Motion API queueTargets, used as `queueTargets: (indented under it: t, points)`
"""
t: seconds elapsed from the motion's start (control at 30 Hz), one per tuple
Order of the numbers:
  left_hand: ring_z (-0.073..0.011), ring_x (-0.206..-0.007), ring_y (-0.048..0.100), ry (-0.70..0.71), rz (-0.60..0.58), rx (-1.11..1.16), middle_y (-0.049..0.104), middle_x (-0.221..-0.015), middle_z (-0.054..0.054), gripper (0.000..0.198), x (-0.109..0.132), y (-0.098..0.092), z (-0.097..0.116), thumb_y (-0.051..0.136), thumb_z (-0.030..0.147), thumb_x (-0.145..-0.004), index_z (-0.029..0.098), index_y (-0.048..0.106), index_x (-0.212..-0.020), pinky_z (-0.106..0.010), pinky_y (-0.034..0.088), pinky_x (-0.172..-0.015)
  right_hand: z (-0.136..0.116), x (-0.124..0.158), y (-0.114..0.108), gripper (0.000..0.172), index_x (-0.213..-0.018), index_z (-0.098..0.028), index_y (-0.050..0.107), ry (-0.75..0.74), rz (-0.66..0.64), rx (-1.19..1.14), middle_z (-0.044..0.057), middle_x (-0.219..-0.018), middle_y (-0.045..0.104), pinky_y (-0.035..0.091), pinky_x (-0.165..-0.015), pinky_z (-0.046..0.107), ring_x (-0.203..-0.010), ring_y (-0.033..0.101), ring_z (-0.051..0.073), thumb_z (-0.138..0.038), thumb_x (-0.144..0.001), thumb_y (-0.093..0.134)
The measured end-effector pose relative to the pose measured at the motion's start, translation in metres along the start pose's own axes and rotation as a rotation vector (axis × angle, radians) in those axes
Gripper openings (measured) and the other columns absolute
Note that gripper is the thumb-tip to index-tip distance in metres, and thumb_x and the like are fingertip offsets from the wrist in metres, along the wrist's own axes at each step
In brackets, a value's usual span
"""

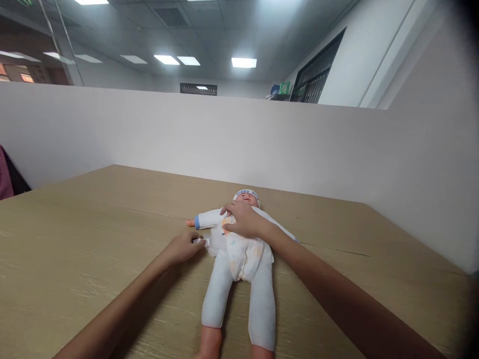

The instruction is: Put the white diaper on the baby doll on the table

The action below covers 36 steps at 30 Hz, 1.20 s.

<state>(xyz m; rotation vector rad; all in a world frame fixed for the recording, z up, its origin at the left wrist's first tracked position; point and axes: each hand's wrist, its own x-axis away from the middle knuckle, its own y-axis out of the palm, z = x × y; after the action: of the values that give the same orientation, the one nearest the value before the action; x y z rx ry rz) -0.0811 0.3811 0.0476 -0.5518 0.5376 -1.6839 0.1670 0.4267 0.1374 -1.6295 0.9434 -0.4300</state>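
A baby doll (pixel 238 299) in white clothes with blue cuffs and a lettered headband lies on its back on the wooden table, its feet toward me. A white diaper (pixel 243 257) with orange and green prints covers its front between the legs. My left hand (pixel 186 246) pinches the diaper's side tab (pixel 207 242), which is stretched out to the left of the doll's waist. Over the doll's chest, my right hand (pixel 242 219) rests on the diaper's upper edge with its fingers apart.
The table (pixel 93 214) extends around the doll. A white partition wall (pixel 224 134) rises behind the table's far edge, and another wall (pixel 430 189) stands on the right. Dark and purple fabric (pixel 6 174) shows at the far left.
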Motion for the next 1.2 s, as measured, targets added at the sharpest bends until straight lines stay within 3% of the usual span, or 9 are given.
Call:
queueTargets:
  t: [0.2,0.33,0.43,0.53,0.67,0.83,0.97,1.07,1.2]
  points:
    - [-0.0147,-0.065,0.036,0.112,0.002,0.275,0.039,-0.066,0.004,0.049,-0.011,-0.005,0.02,0.049,0.072,-0.078,0.026,0.04,-0.064,-0.031,0.03,-0.064,-0.015,0.009,0.002,0.02,-0.094,-0.027,0.079,-0.374,-0.168,-0.1,0.002,-0.1,0.079,0.051,-0.097,0.038,-0.097,0.069,0.023,-0.015,-0.096,0.062]
    - [-0.0146,-0.067,0.038,0.163,0.083,0.351,0.04,-0.066,0.004,0.045,-0.02,0.002,0.036,0.053,0.065,-0.081,0.025,0.041,-0.064,-0.031,0.03,-0.066,-0.015,0.017,0.001,0.028,-0.097,-0.026,0.079,-0.29,-0.17,-0.19,0.002,-0.101,0.08,0.051,-0.098,0.038,-0.099,0.07,0.023,-0.015,-0.099,0.053]
    - [-0.0155,-0.071,0.044,0.209,0.138,0.37,0.045,-0.069,0.004,0.039,-0.024,0.013,0.048,0.053,0.056,-0.086,0.023,0.047,-0.066,-0.031,0.033,-0.069,-0.013,0.031,-0.009,0.034,-0.109,-0.024,0.075,-0.135,0.094,-0.319,0.004,-0.111,0.077,0.05,-0.096,0.036,-0.105,0.067,0.022,-0.017,-0.104,0.041]
    - [-0.0155,-0.07,0.045,0.266,0.137,0.365,0.047,-0.069,0.004,0.036,-0.022,0.027,0.063,0.054,0.051,-0.091,0.022,0.053,-0.07,-0.031,0.032,-0.068,-0.013,0.046,-0.014,0.028,-0.091,-0.023,0.067,0.057,0.32,-0.337,0.001,-0.088,0.068,0.046,-0.079,0.033,-0.087,0.06,0.02,-0.028,-0.107,0.045]
    - [-0.0151,-0.071,0.04,0.432,0.062,0.339,0.044,-0.074,0.005,0.032,-0.014,0.043,0.076,0.059,0.05,-0.096,0.022,0.05,-0.081,-0.031,0.031,-0.066,-0.012,0.056,-0.005,0.047,-0.071,-0.024,0.046,0.178,0.223,-0.312,-0.005,-0.069,0.05,0.033,-0.061,0.031,-0.067,0.046,0.016,-0.053,-0.107,0.053]
    - [-0.0179,-0.085,0.047,0.522,-0.061,0.432,0.051,-0.09,0.001,0.033,-0.009,0.046,0.058,0.069,0.053,-0.096,0.023,0.057,-0.105,-0.031,0.042,-0.079,-0.007,0.052,0.011,0.045,-0.067,-0.024,0.047,0.233,0.269,-0.297,-0.004,-0.066,0.05,0.031,-0.062,0.032,-0.065,0.045,0.016,-0.049,-0.101,0.063]
    - [-0.0211,-0.098,0.058,0.417,0.081,0.569,0.064,-0.113,-0.006,0.047,-0.02,0.055,0.034,0.058,0.06,-0.103,0.023,0.057,-0.131,-0.035,0.05,-0.091,0.003,0.05,0.014,0.036,-0.067,-0.024,0.049,0.215,0.24,-0.331,-0.005,-0.064,0.048,0.032,-0.063,0.032,-0.064,0.044,0.015,-0.038,-0.098,0.06]
    - [-0.0212,-0.102,0.06,0.325,0.128,0.619,0.065,-0.118,-0.007,0.052,-0.031,0.066,0.025,0.062,0.066,-0.099,0.022,0.059,-0.128,-0.035,0.051,-0.092,0.007,0.051,0.015,0.031,-0.07,-0.024,0.051,0.233,0.244,-0.349,-0.005,-0.065,0.049,0.033,-0.063,0.031,-0.065,0.046,0.015,-0.038,-0.096,0.062]
    - [-0.0165,-0.086,0.055,0.314,0.013,0.682,0.059,-0.094,0.001,0.055,-0.042,0.07,0.027,0.07,0.072,-0.091,0.02,0.059,-0.105,-0.03,0.047,-0.078,0.008,0.053,0.016,0.017,-0.083,-0.024,0.054,0.244,0.272,-0.394,-0.006,-0.072,0.055,0.038,-0.065,0.03,-0.068,0.051,0.016,-0.033,-0.09,0.067]
